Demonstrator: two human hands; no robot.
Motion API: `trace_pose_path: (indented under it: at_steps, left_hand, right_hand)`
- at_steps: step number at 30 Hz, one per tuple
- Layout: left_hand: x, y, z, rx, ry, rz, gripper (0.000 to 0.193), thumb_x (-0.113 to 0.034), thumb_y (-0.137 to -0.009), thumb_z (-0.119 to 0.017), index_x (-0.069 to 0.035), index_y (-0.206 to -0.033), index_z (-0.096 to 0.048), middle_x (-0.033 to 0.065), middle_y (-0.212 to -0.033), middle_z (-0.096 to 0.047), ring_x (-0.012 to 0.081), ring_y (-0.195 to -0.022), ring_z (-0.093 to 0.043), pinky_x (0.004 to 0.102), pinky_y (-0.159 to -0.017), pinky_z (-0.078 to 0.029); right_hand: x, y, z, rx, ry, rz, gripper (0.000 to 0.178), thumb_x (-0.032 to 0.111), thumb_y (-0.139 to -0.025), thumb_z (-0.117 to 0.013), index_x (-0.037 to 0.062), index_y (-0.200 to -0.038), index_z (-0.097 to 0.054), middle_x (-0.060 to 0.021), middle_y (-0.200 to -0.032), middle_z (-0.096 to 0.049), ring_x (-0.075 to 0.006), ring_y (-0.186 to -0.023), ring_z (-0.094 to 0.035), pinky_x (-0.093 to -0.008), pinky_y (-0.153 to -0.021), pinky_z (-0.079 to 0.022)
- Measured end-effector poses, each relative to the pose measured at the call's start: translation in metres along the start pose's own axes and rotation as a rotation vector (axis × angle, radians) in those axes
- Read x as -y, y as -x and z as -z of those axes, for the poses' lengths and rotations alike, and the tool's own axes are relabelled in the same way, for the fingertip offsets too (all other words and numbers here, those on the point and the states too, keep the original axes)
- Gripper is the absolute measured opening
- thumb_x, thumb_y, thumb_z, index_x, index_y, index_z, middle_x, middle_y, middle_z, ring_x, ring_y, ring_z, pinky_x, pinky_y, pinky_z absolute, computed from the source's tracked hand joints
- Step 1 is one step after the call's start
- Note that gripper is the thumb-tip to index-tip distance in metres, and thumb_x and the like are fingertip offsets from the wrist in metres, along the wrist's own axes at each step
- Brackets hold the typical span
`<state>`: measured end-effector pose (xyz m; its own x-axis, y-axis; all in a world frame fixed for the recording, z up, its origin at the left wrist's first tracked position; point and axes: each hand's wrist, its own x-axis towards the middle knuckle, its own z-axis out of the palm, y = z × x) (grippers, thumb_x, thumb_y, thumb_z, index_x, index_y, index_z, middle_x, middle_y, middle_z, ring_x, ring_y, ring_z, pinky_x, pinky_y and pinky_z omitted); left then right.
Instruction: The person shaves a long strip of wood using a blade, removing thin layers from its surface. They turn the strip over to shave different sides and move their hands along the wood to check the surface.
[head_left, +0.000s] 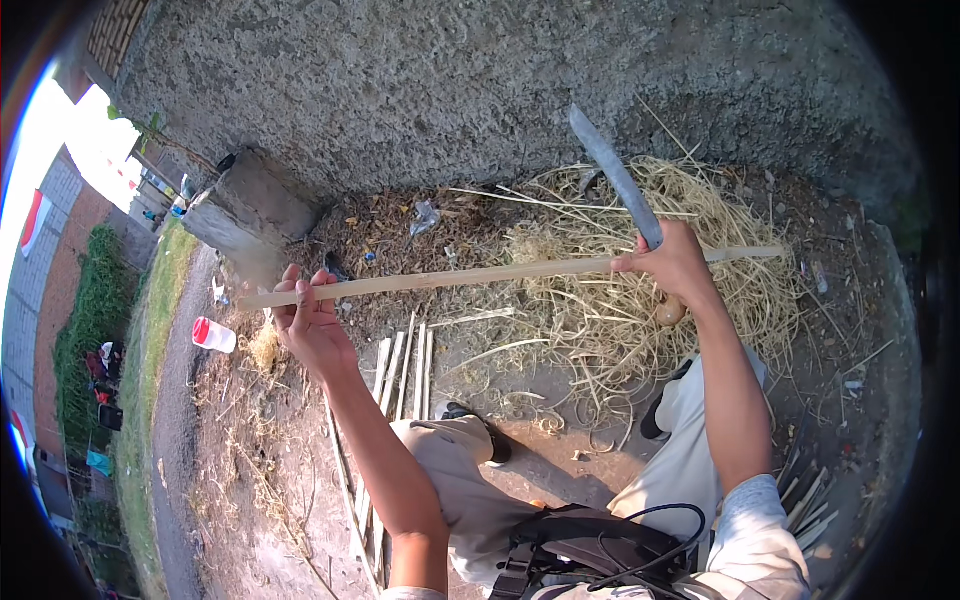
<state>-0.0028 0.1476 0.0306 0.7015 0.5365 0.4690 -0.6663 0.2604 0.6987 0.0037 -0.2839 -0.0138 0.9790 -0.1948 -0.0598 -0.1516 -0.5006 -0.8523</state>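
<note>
A long, flat, pale bamboo strip (460, 276) stretches across in front of me, nearly level, its right end lying over the shavings. Near its left end my left hand (312, 325) pinches it between thumb and fingers. My right hand (672, 268) is closed round the handle of a machete (615, 175), whose grey blade points up and away to the left. Below that fist shows the rounded brown butt of the handle. The right thumb lies against the strip, which passes at this hand; how the fingers meet it there is partly hidden.
A heap of curly bamboo shavings (600, 350) lies between my feet and the rough grey wall (450, 100). Split strips (400, 370) rest on the ground by my left leg, more (808, 510) at the right. A red-lidded bottle (214, 336) stands left, near a concrete block (262, 205).
</note>
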Motion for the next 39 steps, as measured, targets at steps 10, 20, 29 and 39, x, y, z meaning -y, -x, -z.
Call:
trace_pose_path:
  at_steps: [10, 20, 29, 39]
  left_hand:
    - [0.0, -0.001, 0.0, -0.013, -0.087, -0.015, 0.017, 0.0, -0.094, -0.061, 0.002, -0.11, -0.053, 0.0218, -0.135, -0.05, 0.0312, -0.091, -0.071, 0.0404, -0.075, -0.066]
    - [-0.015, -0.005, 0.012, 0.048, 0.09, 0.027, 0.034, -0.009, -0.098, -0.056, -0.011, -0.131, -0.047, 0.0123, -0.132, -0.054, 0.0311, -0.09, -0.069, 0.0458, -0.084, -0.057]
    - [-0.012, -0.016, 0.038, 0.168, 0.237, 0.076, 0.035, -0.012, -0.102, -0.054, -0.013, -0.136, -0.047, 0.0083, -0.129, -0.056, 0.0266, -0.095, -0.067, 0.045, -0.089, -0.056]
    - [-0.007, -0.019, 0.047, 0.272, 0.283, 0.107, 0.034, -0.019, -0.101, -0.057, -0.013, -0.134, -0.052, 0.0033, -0.115, -0.064, 0.0223, -0.104, -0.063, 0.0446, -0.094, -0.054]
  right_hand:
    - [-0.001, -0.001, -0.01, -0.043, 0.024, -0.005, 0.046, 0.023, -0.061, -0.096, 0.0114, -0.072, -0.052, -0.0006, -0.064, -0.059, -0.0122, -0.057, -0.054, -0.0297, -0.055, -0.044]
    - [0.003, 0.006, -0.016, 0.137, -0.005, 0.001, 0.044, 0.021, -0.065, -0.094, 0.0102, -0.068, -0.051, -0.0014, -0.063, -0.059, -0.0126, -0.054, -0.054, -0.0307, -0.052, -0.044]
    - [0.0, 0.005, -0.014, 0.355, -0.194, -0.018, 0.045, 0.021, -0.065, -0.094, 0.0084, -0.076, -0.052, 0.0016, -0.061, -0.055, -0.0075, -0.047, -0.05, -0.0264, -0.041, -0.04]
    - [-0.002, 0.006, -0.019, 0.296, -0.181, -0.068, 0.047, 0.023, -0.065, -0.095, 0.0084, -0.076, -0.051, 0.0021, -0.06, -0.054, -0.007, -0.046, -0.049, -0.0248, -0.041, -0.038]
